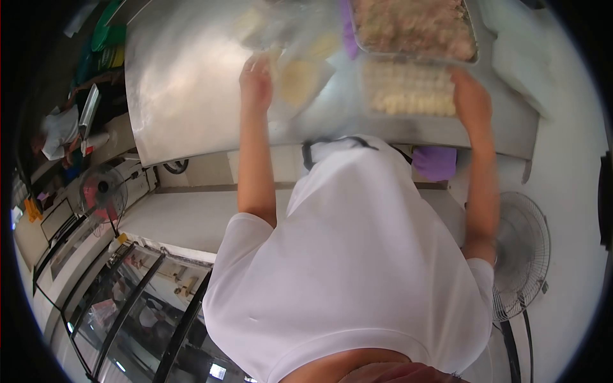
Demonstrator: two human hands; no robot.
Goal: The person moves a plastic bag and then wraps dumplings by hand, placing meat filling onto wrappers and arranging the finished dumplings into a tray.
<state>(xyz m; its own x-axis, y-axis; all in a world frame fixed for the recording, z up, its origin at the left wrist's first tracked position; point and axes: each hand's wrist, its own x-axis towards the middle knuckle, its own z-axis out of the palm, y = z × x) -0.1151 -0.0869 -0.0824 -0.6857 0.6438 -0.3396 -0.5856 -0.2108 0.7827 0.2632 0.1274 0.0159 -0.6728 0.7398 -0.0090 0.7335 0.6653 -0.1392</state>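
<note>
My left hand (257,86) is over the steel table beside a clear plastic sheet with flat yellowish rounds (299,83); its fingers are curled in, and what they hold, if anything, is blurred. My right hand (471,99) is at the right end of a clear tray of pale rounded pieces in rows (408,96), its fingers closed at the rim. Behind that tray is a larger tray of chopped, pinkish-brown filling (415,29). Motion smears both hands and the sheet.
The steel table (185,96) has its near edge against my body. A purple cloth (434,162) hangs below it. One standing fan (520,255) is at right, another fan (103,191) at left. A person in white (60,134) is far left.
</note>
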